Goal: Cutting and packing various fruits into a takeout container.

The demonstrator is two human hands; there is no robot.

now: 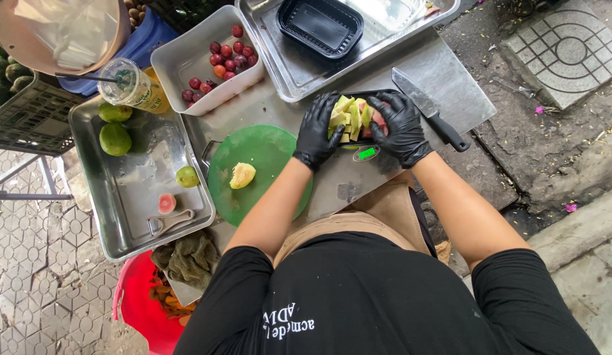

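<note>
Fruit pieces (351, 118), soft, wet and likely slippery, sit piled in a black tray (358, 139) at the desk's (450, 79) near edge. Left hand (317, 133) and right hand (401, 128) cup the pile's sides, fingers curled; knife (429, 109) lies beside them.

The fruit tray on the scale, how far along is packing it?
Done: the cut fruit pieces already fill the black tray. In hand: the left hand and right hand press them in. Left: a cut piece on the green cutting board, whole guavas in the steel tray.
</note>
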